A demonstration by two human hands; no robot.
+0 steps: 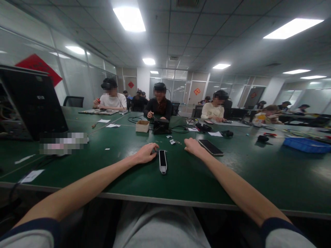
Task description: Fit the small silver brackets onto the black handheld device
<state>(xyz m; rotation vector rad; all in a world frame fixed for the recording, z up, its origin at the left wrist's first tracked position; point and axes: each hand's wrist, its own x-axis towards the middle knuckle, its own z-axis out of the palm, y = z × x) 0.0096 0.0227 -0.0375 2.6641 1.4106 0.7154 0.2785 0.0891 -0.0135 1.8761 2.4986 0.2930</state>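
Observation:
My left hand [147, 153] rests on the green table with its fingers bent and slightly apart, holding nothing that I can see. Just right of its fingertips lies a slim white pen-shaped device [162, 162] with a long dark screen; its narrow end points at me. My right hand [193, 146] lies on the table with the fingers curled in, and no object shows in it. Beside that wrist is a dark smartphone [211, 147], lying flat. Between and beyond my hands sit small metal pieces [178, 142] and a small white packet [172, 141].
A small cardboard box [142, 126] and a black device [160, 126] with cables stand ahead. A computer tower [31, 103] is at left, a blue tray [307, 145] at right. Several people sit across the table. The table's near edge [165, 200] runs before my lap.

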